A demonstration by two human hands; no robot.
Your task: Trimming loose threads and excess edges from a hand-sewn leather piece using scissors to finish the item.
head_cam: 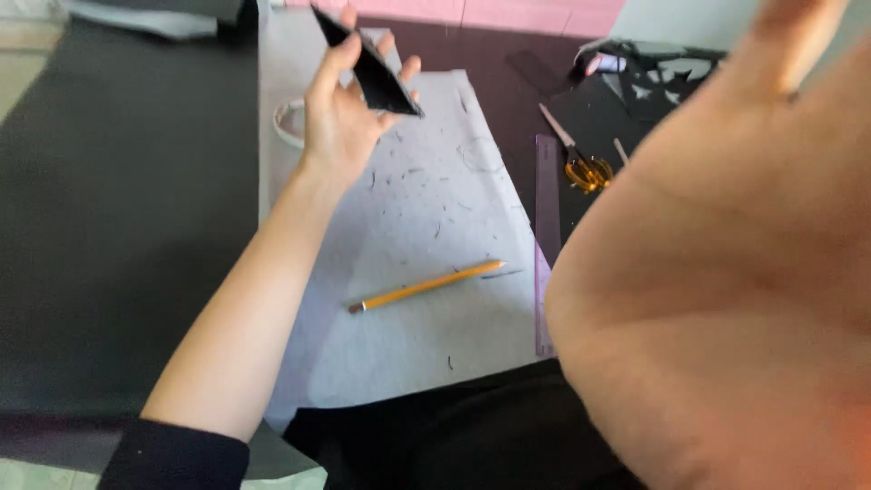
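Black card piece (370, 65): we see it pinched in our left hand (340, 118), raised above the pale paper sheet (426, 218).
Right hand (726, 272): close to the camera, blurred; we cannot tell its grip.
Pencil (426, 286): lying on the sheet.
Scissors (576, 154): beside the purple ruler (545, 236).

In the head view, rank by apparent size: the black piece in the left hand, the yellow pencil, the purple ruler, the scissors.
1. Purple ruler, longest, partly hidden by the near arm.
2. Yellow pencil.
3. Black piece, held raised in the left hand, so nearer the camera; rank against the pencil unsure.
4. Scissors, smallest.
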